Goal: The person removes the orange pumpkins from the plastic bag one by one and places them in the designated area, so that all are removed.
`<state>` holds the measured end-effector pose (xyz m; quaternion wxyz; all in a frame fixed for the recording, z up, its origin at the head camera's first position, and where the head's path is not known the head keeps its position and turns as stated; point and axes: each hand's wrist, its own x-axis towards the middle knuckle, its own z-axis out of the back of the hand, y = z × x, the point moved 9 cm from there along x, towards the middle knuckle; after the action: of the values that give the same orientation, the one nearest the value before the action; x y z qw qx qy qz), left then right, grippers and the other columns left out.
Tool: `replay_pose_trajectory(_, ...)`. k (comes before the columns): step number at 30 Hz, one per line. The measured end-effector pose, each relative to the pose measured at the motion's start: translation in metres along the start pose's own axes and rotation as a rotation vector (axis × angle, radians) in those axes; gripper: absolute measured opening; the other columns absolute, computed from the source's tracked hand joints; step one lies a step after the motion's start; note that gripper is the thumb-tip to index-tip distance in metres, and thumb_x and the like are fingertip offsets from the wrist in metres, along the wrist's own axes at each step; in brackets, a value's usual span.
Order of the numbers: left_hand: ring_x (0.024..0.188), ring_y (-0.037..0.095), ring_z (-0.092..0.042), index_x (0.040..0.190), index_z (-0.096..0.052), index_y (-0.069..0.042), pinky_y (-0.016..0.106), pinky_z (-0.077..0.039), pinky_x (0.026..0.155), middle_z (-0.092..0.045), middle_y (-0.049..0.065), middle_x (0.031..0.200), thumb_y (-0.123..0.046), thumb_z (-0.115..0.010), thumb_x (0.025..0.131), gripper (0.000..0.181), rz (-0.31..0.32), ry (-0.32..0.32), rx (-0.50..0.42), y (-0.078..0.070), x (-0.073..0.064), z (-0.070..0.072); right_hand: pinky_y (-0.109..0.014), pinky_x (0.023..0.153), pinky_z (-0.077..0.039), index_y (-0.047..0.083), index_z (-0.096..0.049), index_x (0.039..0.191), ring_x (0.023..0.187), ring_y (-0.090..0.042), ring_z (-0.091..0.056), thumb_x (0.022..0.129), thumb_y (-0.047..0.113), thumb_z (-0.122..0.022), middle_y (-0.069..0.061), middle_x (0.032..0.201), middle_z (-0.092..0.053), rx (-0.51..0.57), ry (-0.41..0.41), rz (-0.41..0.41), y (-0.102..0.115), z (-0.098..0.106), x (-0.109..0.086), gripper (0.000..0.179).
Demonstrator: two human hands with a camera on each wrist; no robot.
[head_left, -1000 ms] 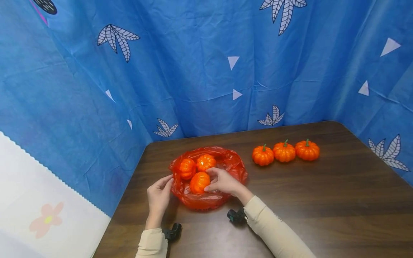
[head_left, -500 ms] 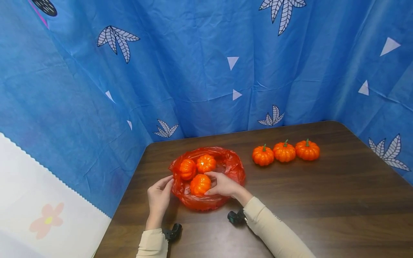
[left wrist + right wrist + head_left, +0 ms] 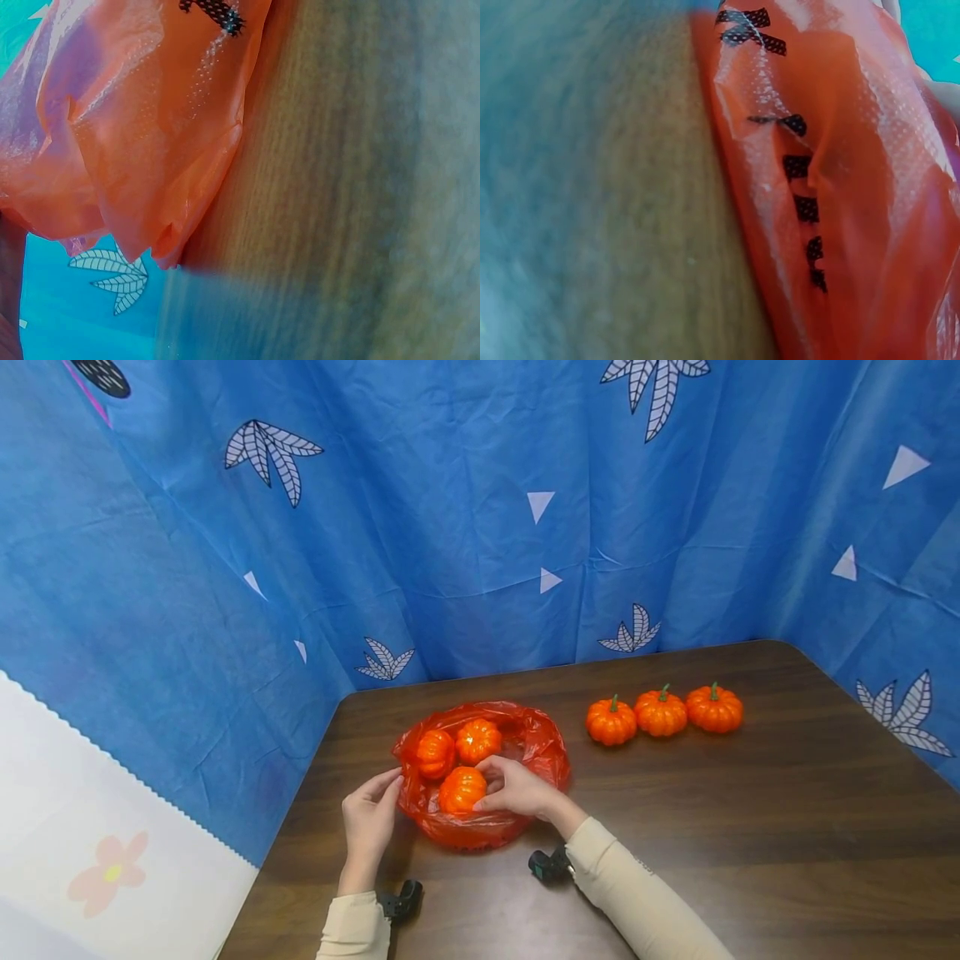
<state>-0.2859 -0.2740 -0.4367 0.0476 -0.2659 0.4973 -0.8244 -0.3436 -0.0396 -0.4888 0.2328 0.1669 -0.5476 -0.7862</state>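
A red plastic bag (image 3: 551, 752) stands on the table with its mouth spread wide. My left hand (image 3: 367, 818) pinches the bag's left rim between thumb and fingers. Inside, near the front rim, lies an orange toy pumpkin (image 3: 461, 791); my right hand (image 3: 517, 791) reaches over the bag and holds it from the right, thumb in front and fingers behind. Two more pumpkins sit behind it in the bag, one at the left (image 3: 435, 753) and one at the back (image 3: 478, 741). The left wrist view shows the bag's outer side (image 3: 172, 135); black print marks the side (image 3: 855, 187) in the right wrist view.
Three orange pumpkins with green stems stand in a row at the back right: left (image 3: 611, 722), middle (image 3: 662, 712) and right (image 3: 715, 708). A blue patterned curtain (image 3: 480, 527) hangs behind the wooden table (image 3: 750, 835). Each wrist carries a small black camera.
My right hand has lowered slightly toward the front of the bag, and the front pumpkin has shifted a little with it. My left hand stays at the left rim.
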Motion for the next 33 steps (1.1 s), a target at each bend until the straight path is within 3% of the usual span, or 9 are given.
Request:
replay_pose_trajectory(10,0.091,0.021,-0.075,0.106,-0.078,-0.004,0.01,-0.055,0.075,-0.077,0.014,0.105,-0.008,-0.072,0.091,0.016,-0.015,0.005,-0.012,-0.002,0.0,-0.002,-0.052,0.11,-0.046,0.014,-0.058,0.122,0.128,-0.029,-0.056,0.083,0.026,-0.081,-0.007,0.133,-0.063,0.035,-0.014,-0.004,0.003,0.007,-0.003,0.047)
replay_pose_trajectory(20,0.094,0.025,-0.075,0.107,-0.078,-0.005,0.009,-0.054,0.076,-0.077,0.012,0.106,-0.01,-0.072,0.092,0.017,-0.007,0.013,-0.009,0.0,0.0,-0.001,-0.048,0.107,-0.05,0.012,-0.056,0.122,0.124,-0.029,-0.057,0.085,0.025,-0.08,-0.007,0.127,-0.063,0.095,-0.045,0.013,0.005,0.015,-0.004,0.046)
replay_pose_trajectory(33,0.083,-0.01,-0.066,0.106,-0.078,-0.003,0.008,-0.054,0.075,-0.077,0.014,0.104,-0.007,-0.073,0.09,0.016,-0.034,-0.003,-0.017,-0.002,-0.001,0.0,-0.045,0.102,-0.054,0.008,-0.056,0.131,0.117,-0.026,-0.06,0.085,0.026,-0.08,-0.009,0.127,-0.064,0.102,-0.12,-0.004,0.016,0.036,-0.01,0.055)
